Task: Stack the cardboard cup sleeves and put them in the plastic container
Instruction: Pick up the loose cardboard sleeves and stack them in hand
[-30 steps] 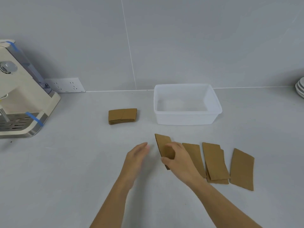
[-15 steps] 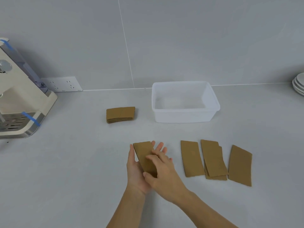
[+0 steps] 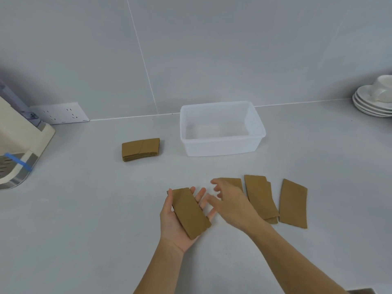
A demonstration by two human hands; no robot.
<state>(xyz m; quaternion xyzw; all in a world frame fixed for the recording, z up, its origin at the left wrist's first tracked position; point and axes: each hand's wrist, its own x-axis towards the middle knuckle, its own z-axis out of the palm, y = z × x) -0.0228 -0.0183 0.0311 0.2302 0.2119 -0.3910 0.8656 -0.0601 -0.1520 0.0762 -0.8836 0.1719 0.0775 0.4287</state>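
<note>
A flat brown cardboard sleeve [image 3: 189, 212] lies across the palm of my left hand [image 3: 177, 223], held palm up above the counter. My right hand [image 3: 230, 203] hovers just to its right, fingers spread and blurred, over another sleeve [image 3: 233, 181] on the counter. More loose sleeves lie to the right: two overlapping ones [image 3: 261, 196] and a single one [image 3: 293, 203]. A neat stack of sleeves [image 3: 140, 149] sits further back on the left. The clear plastic container [image 3: 220, 148] stands behind, with nothing inside.
A cream coffee machine [image 3: 19, 145] fills the left edge, with a wall socket [image 3: 59, 113] behind it. Stacked white saucers with a cup [image 3: 375, 100] stand at the far right. The wall runs close behind the container.
My right hand picked a sleeve from the row and laid it in my left palm. It has now let go and moved right toward the remaining sleeves. The view has shifted left.
</note>
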